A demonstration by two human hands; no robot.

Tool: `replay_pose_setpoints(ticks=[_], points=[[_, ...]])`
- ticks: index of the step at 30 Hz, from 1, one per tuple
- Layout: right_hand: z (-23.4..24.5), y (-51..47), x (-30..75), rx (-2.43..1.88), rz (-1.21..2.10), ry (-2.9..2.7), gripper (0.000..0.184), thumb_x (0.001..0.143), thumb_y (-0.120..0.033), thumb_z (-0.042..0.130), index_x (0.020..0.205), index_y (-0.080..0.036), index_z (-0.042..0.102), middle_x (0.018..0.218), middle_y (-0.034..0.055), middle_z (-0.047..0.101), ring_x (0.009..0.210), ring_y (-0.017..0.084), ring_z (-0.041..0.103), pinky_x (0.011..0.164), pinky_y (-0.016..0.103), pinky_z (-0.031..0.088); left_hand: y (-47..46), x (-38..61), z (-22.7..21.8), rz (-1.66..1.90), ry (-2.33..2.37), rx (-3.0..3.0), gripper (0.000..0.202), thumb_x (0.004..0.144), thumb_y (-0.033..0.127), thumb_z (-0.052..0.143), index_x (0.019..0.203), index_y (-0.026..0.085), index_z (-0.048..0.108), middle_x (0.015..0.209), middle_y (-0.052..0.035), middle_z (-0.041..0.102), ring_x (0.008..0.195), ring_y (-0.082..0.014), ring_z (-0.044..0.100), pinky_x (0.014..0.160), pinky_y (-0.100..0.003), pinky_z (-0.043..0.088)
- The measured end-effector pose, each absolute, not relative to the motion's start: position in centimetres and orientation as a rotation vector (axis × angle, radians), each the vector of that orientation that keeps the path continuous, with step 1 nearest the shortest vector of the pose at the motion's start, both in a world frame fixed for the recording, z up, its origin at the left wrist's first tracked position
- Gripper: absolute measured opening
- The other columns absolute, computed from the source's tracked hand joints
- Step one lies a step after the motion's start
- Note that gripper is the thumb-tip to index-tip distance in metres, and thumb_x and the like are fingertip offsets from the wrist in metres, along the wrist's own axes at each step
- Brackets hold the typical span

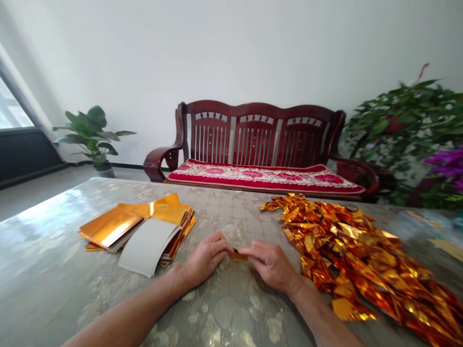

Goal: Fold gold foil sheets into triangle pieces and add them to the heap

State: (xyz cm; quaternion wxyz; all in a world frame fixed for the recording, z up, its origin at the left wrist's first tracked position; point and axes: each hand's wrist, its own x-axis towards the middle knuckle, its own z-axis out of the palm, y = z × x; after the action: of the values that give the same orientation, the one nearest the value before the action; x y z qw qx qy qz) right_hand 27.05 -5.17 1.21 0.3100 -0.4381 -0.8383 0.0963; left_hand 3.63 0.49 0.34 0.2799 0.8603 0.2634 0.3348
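Between my two hands is a small piece of gold foil paper (238, 255), folded narrow. My left hand (208, 258) pinches its left end, and my right hand (273, 265) pinches the right end, both just over the table. The fingers hide much of the piece. To the left lies a loose stack of flat gold foil sheets (112, 224), with a sheet grey side up (150, 246) curling at the front. A large heap of folded gold foil pieces (336, 246) spreads to the right, close beside my right forearm.
The table (90, 299) has a glossy patterned cover. Clear plastic wrapping (415, 224) lies at its far right. Beyond the table stands a dark red wooden bench (253, 140) with a red floral cushion (260, 177). Potted plants (90, 135) and leafy greenery (398, 120) flank it.
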Motion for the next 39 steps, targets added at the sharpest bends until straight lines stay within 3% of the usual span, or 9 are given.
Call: replay_pose_setpoints(ticks=[12,19,31,39], points=[[1.8,-5.3,26.8,-1.199,0.259,-2.322,0.019,0.086,-0.013,0.06,0.092,-0.025,0.073,0.082,0.0008,0.07,0.077,0.016,0.064,0.071,0.025,0.045,0.2,2.8,-0.3,0.898,0.688,2.444,0.025,0.099,0.024,0.047,0.096,0.022,0.072,0.093,-0.0052,0.065,0.084,-0.0135,0.062,0.078,-0.022,0.049],[0.9,-4.8,27.0,-1.185,0.04,-2.413,0.021,0.096,-0.02,0.054,0.098,-0.027,0.073,0.083,0.0018,0.069,0.08,0.016,0.062,0.073,0.026,0.044,0.4,2.6,0.2,0.79,0.674,2.483,0.025,0.097,0.021,0.051,0.102,0.026,0.074,0.098,-0.004,0.072,0.091,-0.0152,0.067,0.083,-0.022,0.05],[0.3,-4.5,26.3,-1.151,0.023,-2.266,0.024,0.096,-0.015,0.051,0.096,-0.023,0.073,0.088,0.0038,0.071,0.083,0.016,0.065,0.074,0.025,0.047,-0.1,2.4,0.9,0.815,0.707,2.496,0.033,0.093,0.011,0.052,0.112,0.029,0.072,0.107,-0.0016,0.076,0.098,-0.0152,0.071,0.088,-0.022,0.051],[0.2,-4.2,25.5,-1.173,0.022,-2.224,0.02,0.096,-0.017,0.054,0.099,-0.022,0.073,0.09,0.0037,0.07,0.084,0.015,0.064,0.074,0.023,0.047,0.5,2.4,0.3,0.929,0.68,2.572,0.029,0.093,0.009,0.051,0.107,0.023,0.071,0.101,-0.0024,0.077,0.091,-0.0145,0.072,0.084,-0.022,0.054]])
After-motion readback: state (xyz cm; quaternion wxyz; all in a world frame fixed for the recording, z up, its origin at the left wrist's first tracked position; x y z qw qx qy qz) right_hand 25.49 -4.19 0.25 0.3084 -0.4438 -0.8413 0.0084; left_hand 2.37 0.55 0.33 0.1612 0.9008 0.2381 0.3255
